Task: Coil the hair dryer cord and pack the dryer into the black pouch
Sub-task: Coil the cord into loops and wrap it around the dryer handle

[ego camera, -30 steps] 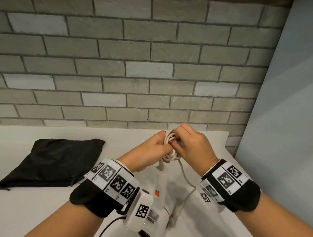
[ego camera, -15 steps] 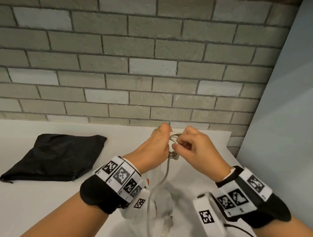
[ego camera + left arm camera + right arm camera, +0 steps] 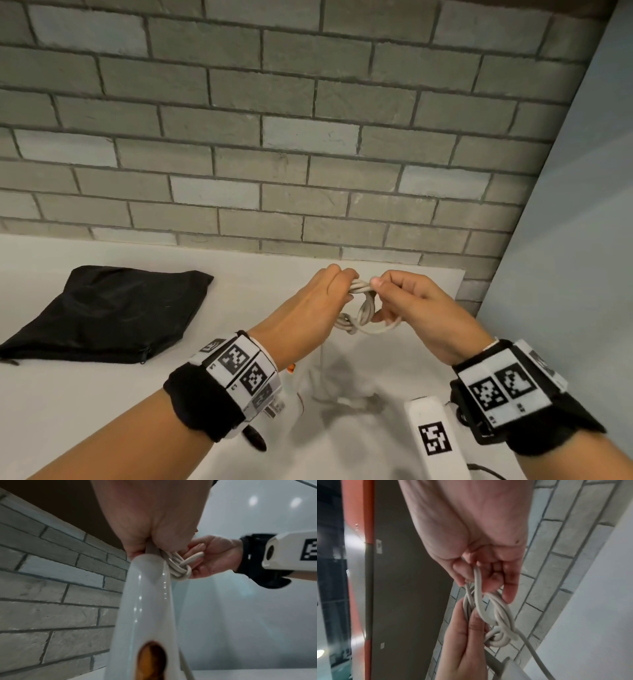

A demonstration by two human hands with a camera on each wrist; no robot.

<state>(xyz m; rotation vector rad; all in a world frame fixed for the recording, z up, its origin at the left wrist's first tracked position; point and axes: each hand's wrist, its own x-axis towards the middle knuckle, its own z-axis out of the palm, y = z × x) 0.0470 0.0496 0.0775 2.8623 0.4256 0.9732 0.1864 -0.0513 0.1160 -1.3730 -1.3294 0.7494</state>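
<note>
The person is holding the white cord (image 3: 363,306) up above the white table (image 3: 68,411) with both hands; the left hand (image 3: 318,301) is gripping the bundle of loops, with its fingers curled tight round them, and the wrist view is showing the top of the white hair dryer (image 3: 145,608) hanging just under that fist; the right hand (image 3: 421,308) is pinching a loose bit of cord between its thumb and fingers, and its other fingers are curling round the loops too; a second ago both hands were pressed close together over the bundle, and the dryer was standing lower near the table; now the hands are pulling a little apart, the bundle is showing between them, and a turn of cord is wrapping across the loops like a small knot; that is probably meaning the coil is nearly tied off, so it should not fall open when it is let go; one long end of cord is running down from the bundle, and where the plug is cannot be seen; the black pouch (image 3: 102,315) is lying flat on the table to the left, well apart from the hands, and it is looking closed; the packing step is not yet started; the next job is likely tucking the end in, then opening the pouch and sliding the dryer inside.
</note>
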